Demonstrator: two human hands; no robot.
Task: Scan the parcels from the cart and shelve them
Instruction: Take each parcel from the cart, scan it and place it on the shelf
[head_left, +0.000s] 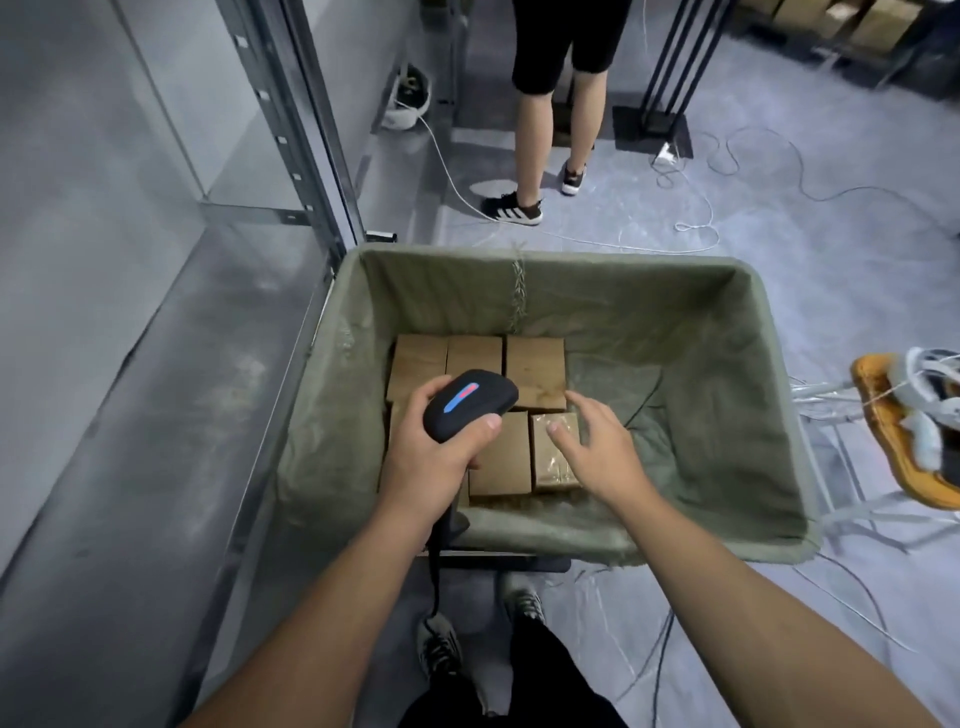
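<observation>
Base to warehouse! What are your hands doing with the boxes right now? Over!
Left hand grips scanner above cart. Right hand open over the parcels, none lifted. Cables on floor, another person beyond cart.

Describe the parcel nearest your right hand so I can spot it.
In the green cloth-lined cart, brown parcels cluster at the left. It is the near-right parcel, by the right hand; only it is wrapped in shiny tape.

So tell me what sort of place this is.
Probably a parcel depot or warehouse stockroom: a cloth-lined cart holds brown cardboard parcels, grey metal shelving stands beside it, and the left hand grips a scanner.
</observation>
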